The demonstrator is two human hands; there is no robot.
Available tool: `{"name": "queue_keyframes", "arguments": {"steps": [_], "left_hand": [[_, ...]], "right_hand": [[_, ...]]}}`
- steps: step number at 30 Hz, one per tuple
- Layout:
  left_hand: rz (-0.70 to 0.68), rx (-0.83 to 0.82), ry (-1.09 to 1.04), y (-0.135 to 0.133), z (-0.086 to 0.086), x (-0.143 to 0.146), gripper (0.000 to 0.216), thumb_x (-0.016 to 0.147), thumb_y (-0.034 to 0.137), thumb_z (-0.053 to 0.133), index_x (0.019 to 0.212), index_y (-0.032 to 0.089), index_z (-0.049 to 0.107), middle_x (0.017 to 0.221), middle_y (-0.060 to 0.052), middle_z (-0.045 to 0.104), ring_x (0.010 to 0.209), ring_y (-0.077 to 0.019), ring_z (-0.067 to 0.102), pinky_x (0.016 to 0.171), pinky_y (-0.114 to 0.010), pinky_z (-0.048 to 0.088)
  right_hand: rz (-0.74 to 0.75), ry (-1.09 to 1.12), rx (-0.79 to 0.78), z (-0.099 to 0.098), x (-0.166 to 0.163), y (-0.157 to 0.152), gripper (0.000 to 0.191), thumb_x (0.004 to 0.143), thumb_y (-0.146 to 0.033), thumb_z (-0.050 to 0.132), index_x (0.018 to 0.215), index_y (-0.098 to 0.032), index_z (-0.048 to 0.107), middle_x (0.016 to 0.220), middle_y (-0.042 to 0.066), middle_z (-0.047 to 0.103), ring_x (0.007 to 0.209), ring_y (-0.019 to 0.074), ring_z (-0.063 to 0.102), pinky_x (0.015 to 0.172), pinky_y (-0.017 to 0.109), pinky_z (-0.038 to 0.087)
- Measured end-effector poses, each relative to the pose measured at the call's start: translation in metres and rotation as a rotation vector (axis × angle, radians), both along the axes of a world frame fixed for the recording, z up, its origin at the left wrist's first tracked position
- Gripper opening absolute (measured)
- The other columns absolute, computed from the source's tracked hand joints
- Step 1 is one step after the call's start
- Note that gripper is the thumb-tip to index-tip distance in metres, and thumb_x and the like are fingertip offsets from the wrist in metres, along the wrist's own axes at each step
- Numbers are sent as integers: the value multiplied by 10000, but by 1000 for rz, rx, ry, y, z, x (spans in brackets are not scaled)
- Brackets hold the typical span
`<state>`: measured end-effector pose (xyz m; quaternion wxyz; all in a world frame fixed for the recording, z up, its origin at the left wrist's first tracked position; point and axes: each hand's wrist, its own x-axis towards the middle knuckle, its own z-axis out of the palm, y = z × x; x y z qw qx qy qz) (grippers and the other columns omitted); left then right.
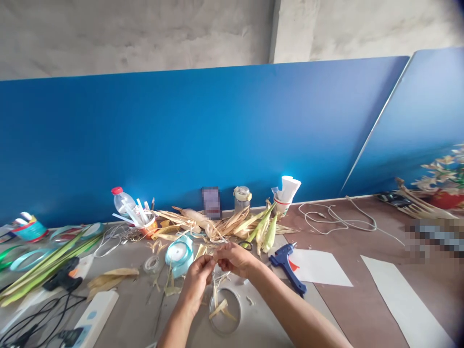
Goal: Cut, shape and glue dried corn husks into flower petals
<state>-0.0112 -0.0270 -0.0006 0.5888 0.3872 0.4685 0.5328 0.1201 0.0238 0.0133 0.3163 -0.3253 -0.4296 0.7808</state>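
Observation:
My left hand [196, 282] and my right hand [236, 259] meet over the middle of the table, both pinched on a thin dried corn husk strip [216, 282] whose ends hang down between them. Below the hands lies a clear round lid [225, 311] with husk scraps in it. A light blue ribbon spool [179, 254] lies just left of my left hand. A pile of dried corn husks [203, 223] and green corn leaves [264, 227] sits behind the hands.
A blue glue gun [287, 261] and white paper sheets [319, 267] lie to the right; a black glue gun [63, 276], long green leaves [43, 263], cables and a power strip [94, 314] to the left. A water bottle [123, 201], cups, a jar and a white cord [337, 217] line the blue partition [217, 135].

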Motion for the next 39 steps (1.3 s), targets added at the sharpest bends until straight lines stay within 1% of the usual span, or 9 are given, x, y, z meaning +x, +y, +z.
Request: {"name": "queue_keyframes", "arguments": {"steps": [5, 10, 15, 21, 25, 28, 32, 35, 39], "left_hand": [[-9, 7, 36, -2, 4, 0, 305, 592, 415, 716, 610, 158, 553, 467, 86, 337, 401, -45, 218, 418, -219, 143], [-28, 29, 87, -1, 2, -3, 282, 627, 415, 695, 658, 162, 575, 478, 82, 342, 414, -52, 217, 422, -220, 138], [-42, 50, 145, -1, 4, -3, 295, 631, 436, 687, 684, 161, 596, 484, 80, 324, 419, -60, 223, 424, -220, 137], [-62, 81, 207, -2, 4, -6, 269, 673, 425, 654, 692, 168, 582, 489, 77, 329, 431, -70, 239, 429, -220, 150], [67, 77, 184, 5, -4, -18, 278, 661, 428, 658, 628, 170, 558, 422, 83, 334, 405, -70, 252, 425, -212, 179], [159, 65, 69, 10, -6, -19, 272, 637, 422, 678, 626, 178, 557, 403, 96, 312, 388, -62, 235, 418, -205, 184], [99, 28, 40, 8, -7, -9, 266, 625, 396, 696, 606, 172, 554, 431, 99, 302, 383, -47, 219, 403, -200, 168], [57, 13, 57, 6, -9, -5, 276, 620, 404, 697, 595, 169, 554, 435, 97, 288, 384, -44, 212, 397, -201, 151], [24, 22, 138, 6, -9, -7, 282, 654, 427, 666, 608, 164, 577, 434, 93, 270, 394, -52, 203, 405, -213, 145]], "right_hand": [[112, 127, -219, -9, 4, 0, 246, 660, -283, 649, 591, -155, 451, 464, -69, 421, 415, 41, 326, 456, 183, 240], [238, 225, -391, -12, 8, 3, 205, 769, -265, 525, 625, -161, 421, 439, -92, 302, 391, 41, 211, 446, 170, 193], [316, 270, -484, -12, 6, 5, 307, 867, -267, 372, 576, -170, 360, 434, -99, 186, 391, 54, 122, 430, 171, 165], [345, 337, -588, -5, 9, 4, 319, 886, -249, 323, 578, -170, 361, 450, -101, 156, 398, 56, 76, 420, 171, 152], [65, 452, -391, 21, 39, 13, 206, 833, -187, 395, 628, -186, 378, 486, -83, 191, 409, 69, 142, 432, 198, 137], [-116, 445, -239, 30, 51, 17, 226, 830, -283, 462, 638, -186, 395, 502, -82, 230, 426, 67, 201, 445, 201, 176], [-36, 208, -168, 12, 29, 11, 340, 720, -485, 593, 711, -158, 502, 547, -70, 387, 438, 54, 305, 448, 200, 224], [-30, 79, -45, 0, 9, 2, 352, 608, -444, 701, 652, -152, 509, 510, -66, 430, 432, 57, 349, 436, 205, 224], [-29, -80, 147, 2, 4, -4, 264, 596, -338, 713, 582, -141, 538, 438, -80, 399, 421, 50, 326, 435, 213, 202]]}}
